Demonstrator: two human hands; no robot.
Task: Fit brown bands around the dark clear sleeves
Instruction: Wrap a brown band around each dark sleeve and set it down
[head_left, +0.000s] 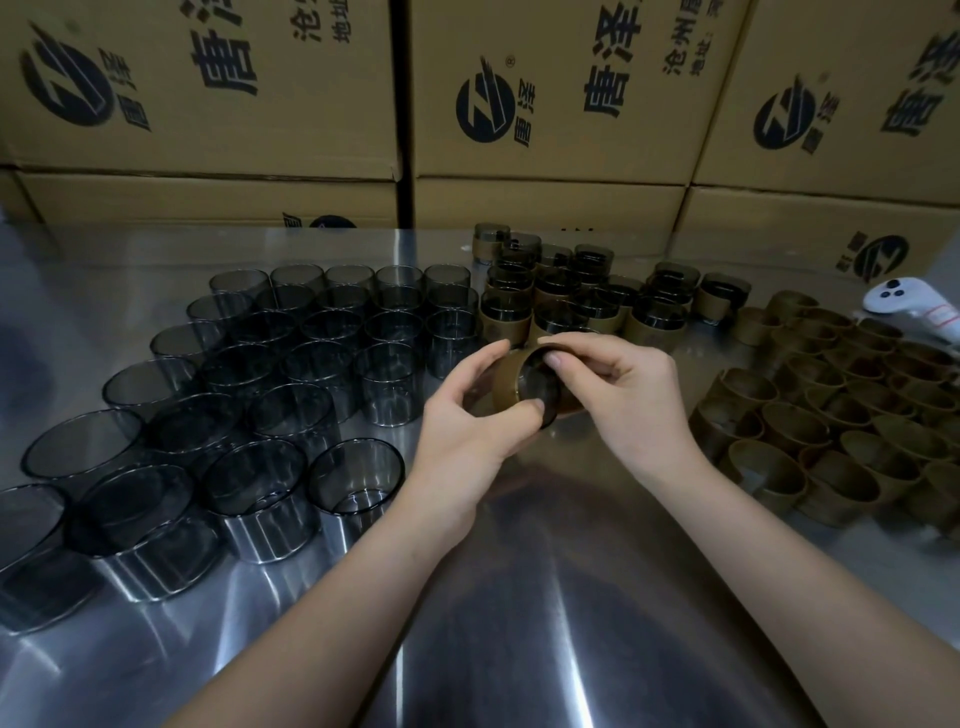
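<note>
Both my hands hold one dark clear sleeve (537, 384) with a brown band (506, 387) around it, lifted above the middle of the steel table (519, 597). My left hand (467, 415) grips it from the left, thumb on its lower rim. My right hand (623, 389) pinches its upper rim from the right. Several bare dark sleeves (270, 374) stand in rows on the left. Several loose brown bands (841, 415) lie in rows on the right. Several banded sleeves (582, 296) stand at the back centre.
Stacked cardboard boxes (545, 104) with printed logos wall off the back of the table. A white handheld controller (909, 306) lies at the far right edge, behind the loose bands.
</note>
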